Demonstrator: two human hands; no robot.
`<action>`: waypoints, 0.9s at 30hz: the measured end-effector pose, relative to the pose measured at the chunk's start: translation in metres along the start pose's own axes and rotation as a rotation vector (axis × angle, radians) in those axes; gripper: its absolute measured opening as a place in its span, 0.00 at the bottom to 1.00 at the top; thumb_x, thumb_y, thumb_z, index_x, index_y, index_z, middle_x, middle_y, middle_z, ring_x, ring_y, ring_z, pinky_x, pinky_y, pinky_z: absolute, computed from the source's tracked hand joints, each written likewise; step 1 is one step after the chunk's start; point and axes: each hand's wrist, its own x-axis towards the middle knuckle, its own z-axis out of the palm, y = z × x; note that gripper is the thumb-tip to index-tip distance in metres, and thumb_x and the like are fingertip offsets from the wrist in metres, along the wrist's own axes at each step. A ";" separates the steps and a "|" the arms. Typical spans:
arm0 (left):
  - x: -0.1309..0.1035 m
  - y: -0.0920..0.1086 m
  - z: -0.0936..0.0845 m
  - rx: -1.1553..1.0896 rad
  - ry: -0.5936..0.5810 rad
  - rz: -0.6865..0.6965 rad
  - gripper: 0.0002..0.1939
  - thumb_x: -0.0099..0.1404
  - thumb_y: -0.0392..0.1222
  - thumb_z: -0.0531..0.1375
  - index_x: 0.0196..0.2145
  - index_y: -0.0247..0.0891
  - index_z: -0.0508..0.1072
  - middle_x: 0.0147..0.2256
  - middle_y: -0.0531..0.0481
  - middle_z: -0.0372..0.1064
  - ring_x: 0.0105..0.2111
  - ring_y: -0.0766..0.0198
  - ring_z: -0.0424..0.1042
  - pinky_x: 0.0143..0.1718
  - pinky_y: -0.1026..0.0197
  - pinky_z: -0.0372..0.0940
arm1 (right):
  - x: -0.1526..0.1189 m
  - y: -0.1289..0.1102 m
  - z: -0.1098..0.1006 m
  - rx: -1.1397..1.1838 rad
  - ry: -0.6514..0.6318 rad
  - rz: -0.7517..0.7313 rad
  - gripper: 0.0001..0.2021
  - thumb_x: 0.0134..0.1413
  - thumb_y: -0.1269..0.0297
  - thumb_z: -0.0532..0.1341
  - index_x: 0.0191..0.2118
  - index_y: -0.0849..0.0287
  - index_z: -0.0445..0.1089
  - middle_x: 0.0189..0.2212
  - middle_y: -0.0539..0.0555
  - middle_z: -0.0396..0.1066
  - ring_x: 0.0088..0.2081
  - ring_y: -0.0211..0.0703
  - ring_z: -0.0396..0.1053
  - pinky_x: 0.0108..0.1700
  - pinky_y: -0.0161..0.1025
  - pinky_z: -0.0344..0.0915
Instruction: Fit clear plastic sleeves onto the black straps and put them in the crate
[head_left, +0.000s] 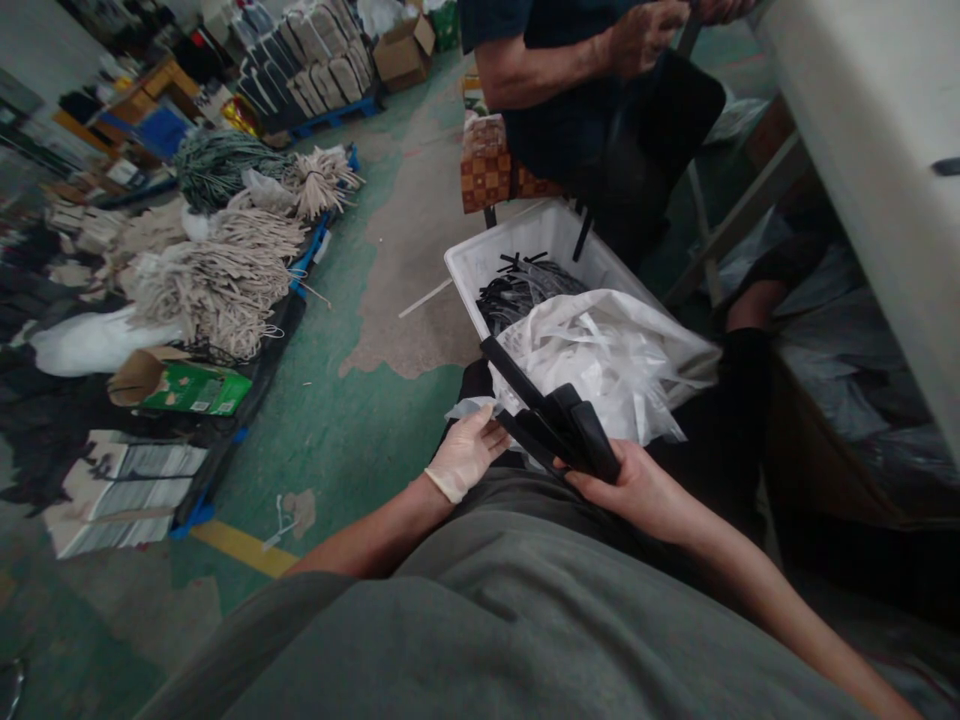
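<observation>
My right hand [634,485] is wrapped round the lower end of a bunch of black strips [574,425], which fan out up and to the left over my lap. One long strip sticks out beyond the others. My left hand [466,452], in a pale thin glove, pinches a piece of translucent plastic film [471,406] beside the strips' left ends. Just beyond both hands lies a white sack [645,325] with crumpled clear plastic bags [592,370] on it. It rests over the near part of a white bin [463,283] that holds more thin black strips [529,285].
A co-worker's arm [555,65] is across the bin, above a woven brown stool [484,165]. A pale table [870,120] stands at right. Pallets at left bear bundles of beige strips [217,270] and a green carton [199,387].
</observation>
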 end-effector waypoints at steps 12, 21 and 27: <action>-0.014 -0.017 0.000 0.254 -0.237 -0.129 0.17 0.48 0.38 0.72 0.35 0.30 0.74 0.30 0.46 0.74 0.28 0.64 0.73 0.36 0.61 0.67 | 0.031 -0.006 0.013 -0.007 0.060 -0.042 0.10 0.48 0.64 0.62 0.37 0.61 0.74 0.33 0.53 0.78 0.35 0.47 0.75 0.37 0.39 0.71; -0.008 0.023 -0.001 0.147 -0.165 0.087 0.13 0.50 0.38 0.71 0.27 0.32 0.71 0.22 0.54 0.68 0.22 0.71 0.68 0.33 0.63 0.67 | 0.031 -0.026 0.004 -0.170 0.082 -0.095 0.11 0.52 0.63 0.62 0.42 0.59 0.73 0.33 0.50 0.77 0.34 0.46 0.74 0.36 0.38 0.68; -0.007 0.009 0.002 0.123 -0.201 0.084 0.18 0.44 0.40 0.74 0.30 0.31 0.74 0.25 0.52 0.71 0.22 0.72 0.66 0.29 0.65 0.64 | 0.049 -0.029 0.014 -0.214 0.113 -0.093 0.11 0.51 0.62 0.61 0.40 0.59 0.72 0.31 0.51 0.76 0.33 0.46 0.73 0.34 0.37 0.65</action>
